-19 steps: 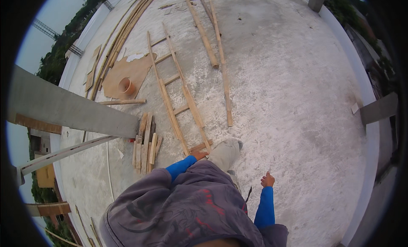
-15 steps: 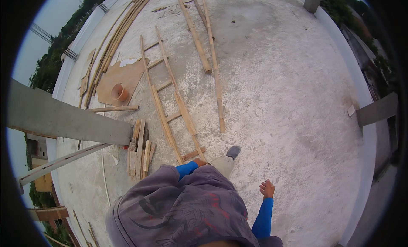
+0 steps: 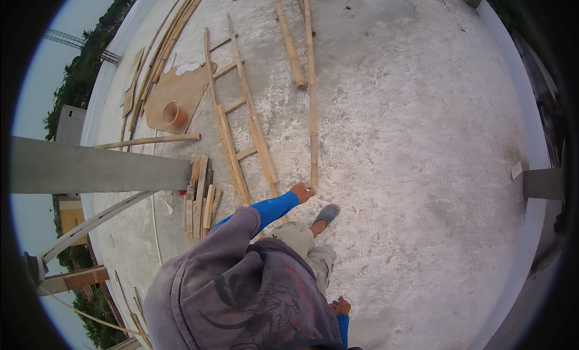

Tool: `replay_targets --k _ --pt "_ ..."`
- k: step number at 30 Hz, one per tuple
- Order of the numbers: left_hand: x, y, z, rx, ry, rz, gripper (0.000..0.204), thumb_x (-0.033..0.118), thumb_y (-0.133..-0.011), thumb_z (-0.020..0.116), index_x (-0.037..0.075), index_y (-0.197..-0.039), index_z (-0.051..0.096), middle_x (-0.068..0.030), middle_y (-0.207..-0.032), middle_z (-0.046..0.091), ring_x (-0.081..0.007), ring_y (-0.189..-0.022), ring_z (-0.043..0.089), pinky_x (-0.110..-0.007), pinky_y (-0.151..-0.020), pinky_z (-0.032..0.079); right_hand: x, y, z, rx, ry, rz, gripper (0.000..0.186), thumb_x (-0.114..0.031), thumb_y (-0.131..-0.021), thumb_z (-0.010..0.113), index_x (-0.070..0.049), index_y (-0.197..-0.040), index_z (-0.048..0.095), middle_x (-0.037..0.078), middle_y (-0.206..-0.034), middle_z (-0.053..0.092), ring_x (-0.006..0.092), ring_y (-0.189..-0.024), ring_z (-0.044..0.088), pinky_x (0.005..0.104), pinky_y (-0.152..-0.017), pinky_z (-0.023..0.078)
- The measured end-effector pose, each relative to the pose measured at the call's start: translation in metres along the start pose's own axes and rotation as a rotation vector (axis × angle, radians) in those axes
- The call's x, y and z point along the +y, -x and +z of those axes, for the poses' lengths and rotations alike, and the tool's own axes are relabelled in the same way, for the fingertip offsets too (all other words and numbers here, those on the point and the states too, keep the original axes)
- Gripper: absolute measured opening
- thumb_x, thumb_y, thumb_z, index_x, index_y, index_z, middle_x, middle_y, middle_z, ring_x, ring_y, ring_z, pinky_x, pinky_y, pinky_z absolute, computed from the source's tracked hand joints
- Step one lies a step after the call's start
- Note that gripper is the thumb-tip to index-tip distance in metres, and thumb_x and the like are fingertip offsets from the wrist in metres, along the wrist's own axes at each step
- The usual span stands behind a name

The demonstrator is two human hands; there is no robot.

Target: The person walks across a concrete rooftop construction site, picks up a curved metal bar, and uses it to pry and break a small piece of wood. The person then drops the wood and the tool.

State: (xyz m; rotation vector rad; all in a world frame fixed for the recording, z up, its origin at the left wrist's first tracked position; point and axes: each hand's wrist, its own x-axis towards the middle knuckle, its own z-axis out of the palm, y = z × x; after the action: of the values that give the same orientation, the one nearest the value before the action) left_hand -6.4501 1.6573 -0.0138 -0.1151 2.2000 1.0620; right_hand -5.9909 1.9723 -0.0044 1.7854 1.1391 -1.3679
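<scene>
My left hand (image 3: 303,191) is held forward at the middle of the view, near the end of a bamboo pole (image 3: 312,145) on the floor behind it. Its fingers are curled, and whatever they hold is too small to make out. My right hand (image 3: 339,306) hangs low beside my trousers, fingers loosely bent and apart, with nothing visible in it. A wooden ladder (image 3: 256,139) lies just left of the pole, beyond my left arm. My grey shoe (image 3: 327,214) is on the white-dusted concrete floor (image 3: 410,169).
Short wooden offcuts (image 3: 199,199) lie by a concrete column (image 3: 96,166) on the left. An orange bucket (image 3: 175,115) sits on brown board (image 3: 157,103). Long bamboo poles (image 3: 163,48) lie farther back. A low white parapet (image 3: 531,229) and another column (image 3: 540,182) edge the right.
My left hand has swung forward, up and to the right. My right hand has moved back toward my body and lower in view. The column on the left appears more level as my view turns.
</scene>
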Motion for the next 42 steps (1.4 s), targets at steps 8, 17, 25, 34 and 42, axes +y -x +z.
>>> replay_targets --k 8,17,25,34,42 --pt "-0.072 0.039 0.027 -0.118 -0.124 -0.298 0.044 0.045 -0.085 0.062 0.009 -0.108 0.074 -0.0195 -0.108 0.070 -0.0360 -0.103 0.065 -0.044 -0.090 0.050 -0.170 0.028 -0.007 -0.055 0.106 -0.436 0.044 -0.033 -0.092 0.060 0.004 -0.116 0.060 0.014 -0.096 0.067 0.0226 -0.077 0.068 0.0330 -0.058 0.054" --pt "-0.141 0.083 0.054 -0.001 0.077 -0.589 0.043 0.042 -0.088 0.063 0.002 -0.099 0.072 -0.0169 -0.091 0.071 -0.0276 -0.071 0.068 -0.040 -0.065 0.055 -0.360 0.047 -0.070 0.088 0.406 -0.652 0.037 -0.027 -0.091 0.062 0.005 -0.111 0.063 0.011 -0.086 0.067 0.0190 -0.065 0.065 0.0289 -0.048 0.049" --pt "-0.070 0.021 0.067 -0.217 -0.126 -0.570 0.045 0.042 -0.092 0.060 0.005 -0.116 0.069 -0.0123 -0.096 0.072 -0.0248 -0.077 0.072 -0.037 -0.066 0.059 -0.407 0.022 -0.069 0.075 0.232 -0.688 0.035 -0.027 -0.091 0.062 0.004 -0.106 0.064 0.013 -0.085 0.066 0.0206 -0.067 0.067 0.0302 -0.048 0.050" --pt "0.125 -0.148 0.044 -0.136 -0.221 -0.386 0.039 0.034 -0.103 0.043 0.012 -0.131 0.059 -0.0146 -0.122 0.062 -0.0315 -0.104 0.063 -0.045 -0.086 0.054 -0.446 -0.085 -0.075 -0.012 0.192 -0.180 0.065 -0.056 -0.090 0.051 0.006 -0.106 0.065 0.015 -0.091 0.067 0.0265 -0.086 0.067 0.0408 -0.066 0.052" --pt "0.294 -0.274 0.120 0.042 -0.168 -0.162 0.079 0.071 -0.081 0.055 0.012 -0.134 0.058 -0.0197 -0.126 0.062 -0.0364 -0.118 0.058 -0.043 -0.101 0.045 -0.700 -0.049 -0.141 -0.634 0.068 -0.109 0.089 -0.073 -0.093 0.028 0.006 -0.114 0.063 0.019 -0.099 0.067 0.0291 -0.103 0.062 0.0442 -0.091 0.049"
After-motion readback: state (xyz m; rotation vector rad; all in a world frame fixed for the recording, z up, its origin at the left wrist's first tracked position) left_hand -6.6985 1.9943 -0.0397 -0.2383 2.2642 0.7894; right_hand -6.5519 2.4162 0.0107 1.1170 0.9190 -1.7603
